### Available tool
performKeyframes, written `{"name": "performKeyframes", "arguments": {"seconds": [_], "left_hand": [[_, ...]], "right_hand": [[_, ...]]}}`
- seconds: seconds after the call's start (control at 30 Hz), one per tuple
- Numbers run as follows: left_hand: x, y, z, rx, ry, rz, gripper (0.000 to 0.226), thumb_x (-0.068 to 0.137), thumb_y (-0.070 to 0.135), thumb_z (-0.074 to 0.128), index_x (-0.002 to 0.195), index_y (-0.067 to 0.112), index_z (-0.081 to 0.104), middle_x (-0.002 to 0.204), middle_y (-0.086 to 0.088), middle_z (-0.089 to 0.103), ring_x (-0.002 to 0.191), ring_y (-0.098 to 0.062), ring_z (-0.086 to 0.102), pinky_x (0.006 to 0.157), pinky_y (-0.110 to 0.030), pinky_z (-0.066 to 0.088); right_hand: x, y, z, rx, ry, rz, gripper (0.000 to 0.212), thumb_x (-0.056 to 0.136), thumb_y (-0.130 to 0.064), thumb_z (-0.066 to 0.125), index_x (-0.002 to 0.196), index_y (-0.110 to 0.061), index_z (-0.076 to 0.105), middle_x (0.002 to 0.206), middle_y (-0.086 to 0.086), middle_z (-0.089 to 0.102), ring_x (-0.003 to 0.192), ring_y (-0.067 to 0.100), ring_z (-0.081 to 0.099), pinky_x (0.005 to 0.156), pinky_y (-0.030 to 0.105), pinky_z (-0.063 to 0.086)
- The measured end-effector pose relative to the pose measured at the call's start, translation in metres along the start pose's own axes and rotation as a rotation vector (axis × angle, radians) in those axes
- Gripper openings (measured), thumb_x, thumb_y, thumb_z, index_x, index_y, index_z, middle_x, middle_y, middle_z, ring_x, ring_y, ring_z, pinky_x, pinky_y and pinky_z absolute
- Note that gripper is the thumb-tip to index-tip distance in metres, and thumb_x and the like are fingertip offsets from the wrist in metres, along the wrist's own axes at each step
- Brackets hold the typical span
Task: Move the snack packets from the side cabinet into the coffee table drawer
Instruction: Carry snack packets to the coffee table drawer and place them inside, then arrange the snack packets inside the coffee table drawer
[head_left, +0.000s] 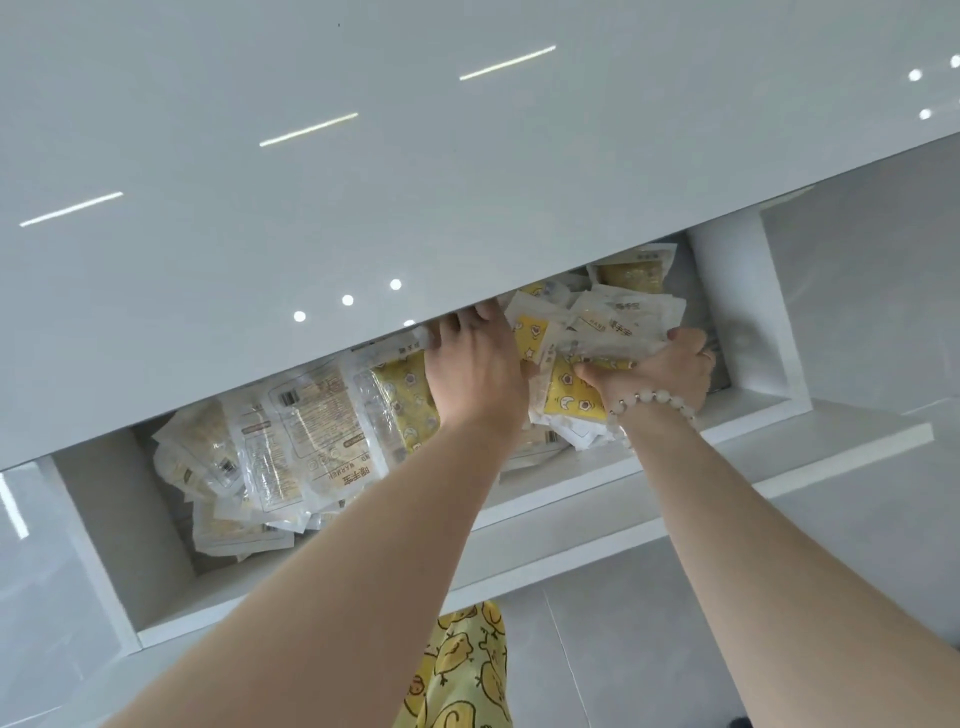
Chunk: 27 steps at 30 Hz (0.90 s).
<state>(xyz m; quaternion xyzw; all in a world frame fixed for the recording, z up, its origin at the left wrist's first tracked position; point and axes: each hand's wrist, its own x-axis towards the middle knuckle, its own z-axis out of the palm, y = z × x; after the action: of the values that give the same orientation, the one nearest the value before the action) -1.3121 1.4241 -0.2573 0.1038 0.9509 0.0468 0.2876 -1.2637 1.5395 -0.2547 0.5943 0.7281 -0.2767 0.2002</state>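
Note:
The white coffee table drawer (545, 499) stands pulled out below the glossy table top (363, 182). Several clear and yellow snack packets (311, 431) lie heaped inside it. My left hand (475, 369) reaches into the drawer's middle, fingers spread flat over packets, fingertips partly hidden under the table top's edge. My right hand (670, 371), with a bead bracelet and a ring, grips a bunch of packets (597, 332) at the drawer's right end. The side cabinet is not in view.
The drawer's left part holds a loose pile of packets (234, 467). Grey floor tiles (675, 623) show below the drawer. Yellow patterned clothing (462, 670) hangs at the bottom centre. The table top overhangs the drawer's back.

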Motion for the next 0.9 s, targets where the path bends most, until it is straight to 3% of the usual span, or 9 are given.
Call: {"name": "performKeyframes", "arguments": {"seconds": [0.1, 0.23, 0.37, 0.5, 0.6, 0.7, 0.77, 0.83, 0.9], "left_hand": [[-0.009, -0.004, 0.004, 0.021, 0.101, 0.08, 0.083, 0.081, 0.042, 0.069, 0.142, 0.003, 0.028, 0.138, -0.014, 0.043, 0.128, -0.03, 0.043, 0.106, -0.042, 0.036], [-0.013, -0.004, 0.008, 0.069, 0.17, 0.105, 0.085, 0.066, 0.038, 0.083, 0.131, -0.001, 0.044, 0.119, -0.02, 0.056, 0.107, -0.036, 0.057, 0.09, -0.046, 0.048], [-0.013, -0.007, 0.006, 0.181, 0.206, 0.115, 0.09, 0.041, 0.031, 0.094, 0.112, 0.003, 0.048, 0.094, -0.015, 0.065, 0.079, -0.03, 0.065, 0.066, -0.037, 0.055], [-0.034, -0.004, -0.013, 0.29, 0.061, 0.165, 0.083, 0.064, 0.037, 0.083, 0.134, 0.011, 0.047, 0.127, -0.017, 0.052, 0.113, -0.032, 0.055, 0.092, -0.046, 0.048], [-0.062, 0.001, -0.038, 0.313, -0.082, 0.261, 0.072, 0.094, 0.046, 0.047, 0.149, 0.016, 0.011, 0.155, -0.013, 0.01, 0.142, -0.03, 0.018, 0.116, -0.045, 0.021], [-0.091, -0.002, -0.08, 0.42, -0.133, 0.387, 0.066, 0.099, 0.045, 0.035, 0.15, 0.013, 0.008, 0.158, -0.013, 0.004, 0.146, -0.03, 0.008, 0.118, -0.044, 0.013], [-0.103, -0.009, -0.125, 0.533, -0.09, 0.529, 0.069, 0.09, 0.044, 0.058, 0.145, 0.009, 0.034, 0.152, -0.02, 0.028, 0.142, -0.034, 0.026, 0.113, -0.049, 0.023], [-0.105, -0.022, -0.17, 0.509, 0.028, 0.542, 0.065, 0.058, 0.039, 0.086, 0.113, 0.008, 0.069, 0.121, -0.015, 0.064, 0.117, -0.032, 0.059, 0.096, -0.048, 0.044], [-0.108, -0.028, -0.229, 0.474, 0.043, 0.466, 0.051, 0.05, 0.037, 0.088, 0.093, 0.013, 0.076, 0.105, -0.007, 0.071, 0.105, -0.026, 0.066, 0.083, -0.041, 0.054]], "right_hand": [[-0.001, 0.001, -0.002, -0.134, 0.088, -0.072, 0.095, 0.058, -0.04, 0.088, 0.129, -0.005, 0.035, 0.135, 0.014, 0.04, 0.127, 0.03, 0.038, 0.097, 0.041, 0.039], [-0.009, 0.005, 0.004, -0.395, 0.209, -0.349, 0.061, 0.075, -0.028, 0.076, 0.124, -0.006, 0.047, 0.129, 0.012, 0.046, 0.118, 0.029, 0.044, 0.095, 0.038, 0.037], [-0.017, 0.005, 0.001, -0.601, 0.069, -0.535, 0.038, 0.086, -0.021, 0.061, 0.121, -0.009, 0.054, 0.133, 0.012, 0.045, 0.122, 0.027, 0.041, 0.101, 0.036, 0.035], [-0.035, 0.01, -0.023, -0.722, -0.283, -0.64, 0.067, 0.09, -0.04, 0.056, 0.143, -0.011, 0.028, 0.155, 0.009, 0.015, 0.145, 0.026, 0.009, 0.11, 0.038, 0.029], [-0.057, 0.009, -0.056, -0.706, -0.32, -0.684, 0.066, 0.093, -0.044, 0.048, 0.146, -0.013, 0.022, 0.158, 0.004, 0.006, 0.146, 0.022, 0.002, 0.112, 0.038, 0.026], [-0.082, -0.004, -0.102, -0.702, -0.289, -0.717, 0.062, 0.095, -0.04, 0.046, 0.146, -0.014, 0.022, 0.158, 0.001, 0.01, 0.146, 0.022, -0.001, 0.115, 0.037, 0.025], [-0.104, -0.022, -0.136, -0.727, -0.285, -0.73, 0.064, 0.096, -0.037, 0.046, 0.149, -0.016, 0.017, 0.159, -0.001, 0.009, 0.146, 0.025, -0.007, 0.118, 0.039, 0.017], [-0.129, -0.048, -0.171, -0.735, -0.246, -0.794, 0.057, 0.097, -0.031, 0.042, 0.148, -0.017, 0.02, 0.158, -0.001, 0.011, 0.147, 0.025, -0.006, 0.118, 0.039, 0.016], [-0.156, -0.079, -0.207, -0.731, -0.184, -0.888, 0.047, 0.098, -0.024, 0.037, 0.144, -0.015, 0.03, 0.156, 0.002, 0.019, 0.147, 0.023, 0.0, 0.116, 0.036, 0.021]]}}
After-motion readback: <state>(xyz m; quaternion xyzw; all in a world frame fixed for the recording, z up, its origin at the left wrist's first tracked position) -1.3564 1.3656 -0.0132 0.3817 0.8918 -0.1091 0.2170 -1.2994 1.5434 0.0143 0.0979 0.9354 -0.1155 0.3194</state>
